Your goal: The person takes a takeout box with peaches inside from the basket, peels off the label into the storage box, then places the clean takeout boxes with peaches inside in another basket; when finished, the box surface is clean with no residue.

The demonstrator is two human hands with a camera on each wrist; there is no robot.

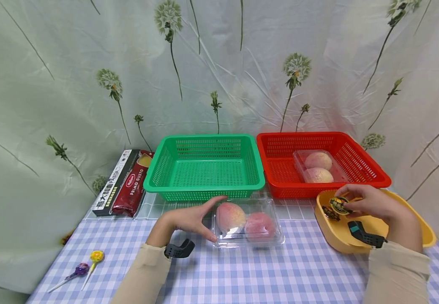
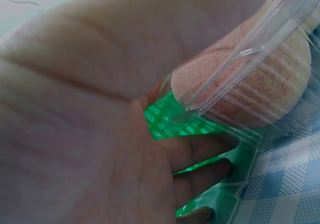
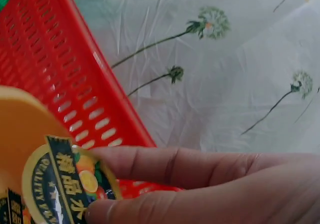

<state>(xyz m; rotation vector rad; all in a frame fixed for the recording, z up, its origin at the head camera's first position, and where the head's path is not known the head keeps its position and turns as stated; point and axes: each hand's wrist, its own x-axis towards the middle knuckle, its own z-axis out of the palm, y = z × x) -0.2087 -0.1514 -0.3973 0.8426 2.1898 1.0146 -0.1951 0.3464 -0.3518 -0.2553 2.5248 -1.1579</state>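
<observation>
My left hand [image 1: 190,218] spreads its thumb and fingers about the left end of a clear plastic box [image 1: 277,226]. Two pinkish peaches [image 1: 231,217] lie inside it, one seen close up in the left wrist view. Over the left part of a yellow tub [image 1: 424,223], my right hand [image 1: 371,204] pinches a round fruit label [image 3: 42,184] between thumb and fingers. Black, gold-edged, it carries printed fruit and lettering. More such labels [image 1: 331,213] lie in the tub beneath the hand.
Behind the box stands a green basket [image 1: 204,192]. A red basket [image 1: 280,190] beside it holds another peach box [image 1: 318,166]. Pasta packages [image 1: 128,190] lie at the left, with two lollipops [image 1: 96,256] nearer on the checked cloth. A flowered curtain [image 1: 219,63] hangs behind.
</observation>
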